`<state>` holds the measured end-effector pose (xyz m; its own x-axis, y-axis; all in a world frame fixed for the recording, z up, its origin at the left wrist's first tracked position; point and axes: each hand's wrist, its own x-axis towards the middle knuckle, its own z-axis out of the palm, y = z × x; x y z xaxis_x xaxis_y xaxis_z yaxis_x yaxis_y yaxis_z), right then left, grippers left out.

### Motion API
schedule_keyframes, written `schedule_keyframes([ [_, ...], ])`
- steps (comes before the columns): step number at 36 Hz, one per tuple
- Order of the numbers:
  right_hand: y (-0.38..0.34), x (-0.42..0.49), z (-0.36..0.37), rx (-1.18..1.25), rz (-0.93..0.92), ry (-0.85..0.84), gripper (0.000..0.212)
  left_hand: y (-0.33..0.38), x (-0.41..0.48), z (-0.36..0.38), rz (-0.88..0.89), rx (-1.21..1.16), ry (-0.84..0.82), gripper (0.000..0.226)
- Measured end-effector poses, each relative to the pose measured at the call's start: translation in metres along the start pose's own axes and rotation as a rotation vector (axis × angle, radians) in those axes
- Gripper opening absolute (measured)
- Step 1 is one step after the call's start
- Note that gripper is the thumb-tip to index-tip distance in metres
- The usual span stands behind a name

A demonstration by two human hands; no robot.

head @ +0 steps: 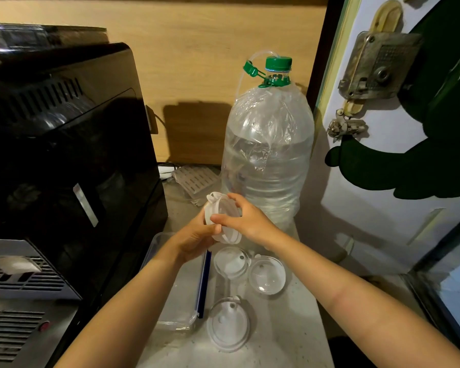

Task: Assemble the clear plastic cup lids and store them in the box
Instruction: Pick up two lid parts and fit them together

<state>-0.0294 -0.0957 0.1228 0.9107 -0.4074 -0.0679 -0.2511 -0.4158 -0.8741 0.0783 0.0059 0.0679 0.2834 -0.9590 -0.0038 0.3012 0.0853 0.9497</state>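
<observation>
Both hands hold one clear plastic cup lid upright above the counter. My left hand grips its lower left edge, and my right hand pinches its rim from the right. Three more clear lids lie flat below: one just under my hands, one to its right, one nearer me. The clear storage box with a blue clip sits left of these lids, partly hidden by my left forearm.
A large clear water bottle with a green cap stands right behind my hands. A black machine fills the left side. A white door with a metal lock borders the right. A slotted grille lies at the back of the counter.
</observation>
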Motion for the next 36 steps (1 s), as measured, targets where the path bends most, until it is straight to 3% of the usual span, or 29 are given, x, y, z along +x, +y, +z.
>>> schedule_keyframes([
  [19, 0.001, 0.005, -0.001, 0.164, 0.003, -0.075, 0.067, 0.003, 0.000, -0.002, -0.051, 0.070, 0.030, 0.121],
  [30, 0.012, 0.012, 0.002, 0.225, 0.050, -0.118, 0.068, 0.001, 0.001, -0.002, -0.073, 0.161, 0.062, 0.095],
  [36, 0.021, 0.016, -0.009, 0.207, 0.057, -0.186, 0.060, -0.001, 0.000, 0.002, -0.076, 0.160, 0.112, 0.094],
])
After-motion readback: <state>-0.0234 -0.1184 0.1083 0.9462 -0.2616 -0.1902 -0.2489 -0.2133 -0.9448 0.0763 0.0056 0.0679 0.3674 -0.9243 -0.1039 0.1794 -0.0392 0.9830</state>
